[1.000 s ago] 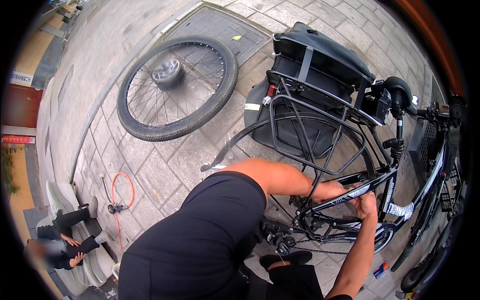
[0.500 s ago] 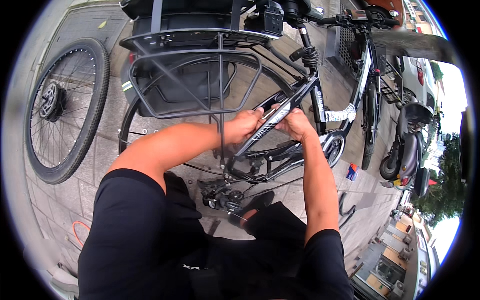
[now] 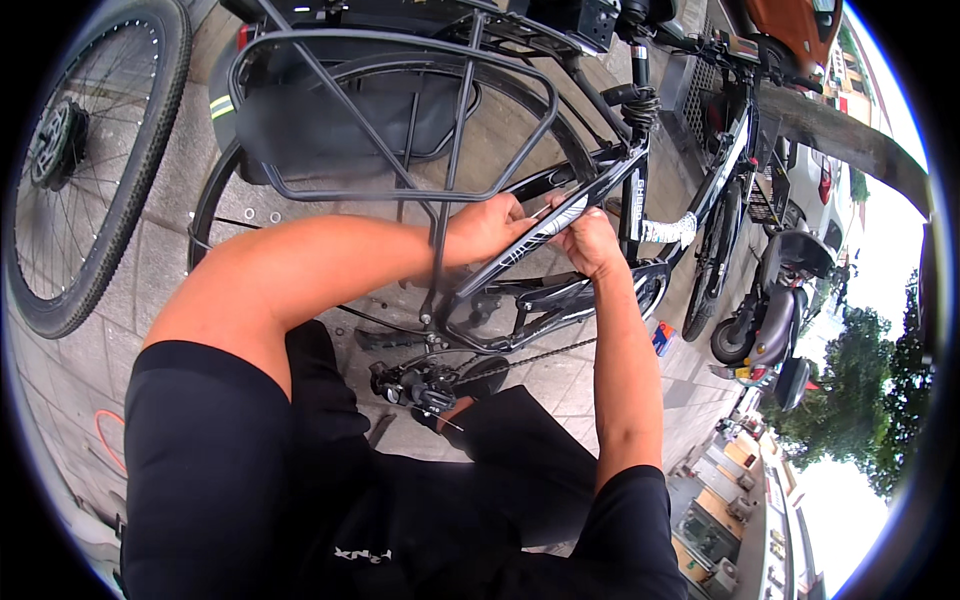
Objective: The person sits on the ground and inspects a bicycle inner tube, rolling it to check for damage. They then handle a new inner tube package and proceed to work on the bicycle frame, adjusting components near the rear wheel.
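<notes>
A black bicycle with white frame markings stands before me, and both my hands meet at its slanting rear frame tube [image 3: 545, 228]. My left hand [image 3: 487, 229] is on the tube's left side, fingers curled and pinched together. Across the tube, my right hand [image 3: 590, 242] is also closed, fingertips bent in against it. What the fingers hold is hidden behind the tube. A rear rack [image 3: 350, 195] juts out above my left forearm, over a wheel rim and tyre [image 3: 207, 205]. Below hang the rear derailleur [image 3: 415, 385] and the chain [image 3: 530, 358].
A loose wheel with a knobby tyre [image 3: 168, 130] stands at the left. Small washers [image 3: 250, 213] lie on the paving. A red-and-blue packet [image 3: 662, 338] is right of my right forearm. Farther right are a parked scooter [image 3: 770, 325] and a white car [image 3: 822, 185].
The view has shifted, so the bicycle and loose wheel sit farther left. Both hands stay at the frame tube, with only slight changes in the fingers.
</notes>
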Tool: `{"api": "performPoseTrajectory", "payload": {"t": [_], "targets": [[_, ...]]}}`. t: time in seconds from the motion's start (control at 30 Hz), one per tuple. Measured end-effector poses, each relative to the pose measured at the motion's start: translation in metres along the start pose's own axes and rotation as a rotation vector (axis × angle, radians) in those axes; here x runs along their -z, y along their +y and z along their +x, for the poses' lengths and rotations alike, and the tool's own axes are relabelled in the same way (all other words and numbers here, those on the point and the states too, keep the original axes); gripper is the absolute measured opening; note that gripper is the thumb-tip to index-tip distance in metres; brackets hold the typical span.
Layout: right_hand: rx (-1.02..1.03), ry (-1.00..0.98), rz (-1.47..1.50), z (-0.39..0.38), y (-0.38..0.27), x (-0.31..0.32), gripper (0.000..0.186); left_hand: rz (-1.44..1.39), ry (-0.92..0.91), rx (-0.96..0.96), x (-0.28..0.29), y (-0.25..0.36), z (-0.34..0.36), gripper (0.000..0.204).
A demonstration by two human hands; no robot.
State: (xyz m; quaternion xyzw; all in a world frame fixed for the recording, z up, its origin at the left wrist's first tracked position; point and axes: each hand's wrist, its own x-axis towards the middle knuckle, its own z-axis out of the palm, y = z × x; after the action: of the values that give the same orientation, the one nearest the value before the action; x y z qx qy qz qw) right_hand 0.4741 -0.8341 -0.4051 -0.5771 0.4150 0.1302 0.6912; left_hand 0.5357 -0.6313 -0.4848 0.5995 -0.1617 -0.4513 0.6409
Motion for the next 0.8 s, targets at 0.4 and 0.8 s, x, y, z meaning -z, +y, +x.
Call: {"api": "performPoseTrajectory", "payload": {"t": [0.4,0.8], "targets": [[0.039,0.042,0.003,-0.002,0.002,-0.005,0.019,-0.513,-0.193,0.477,-0.002,0.025,-0.005,0.041],[0.018,0.068,-0.027,0.0,0.004,0.002,0.01,-0.582,-0.299,0.486,0.013,0.041,0.0,0.038]]}}
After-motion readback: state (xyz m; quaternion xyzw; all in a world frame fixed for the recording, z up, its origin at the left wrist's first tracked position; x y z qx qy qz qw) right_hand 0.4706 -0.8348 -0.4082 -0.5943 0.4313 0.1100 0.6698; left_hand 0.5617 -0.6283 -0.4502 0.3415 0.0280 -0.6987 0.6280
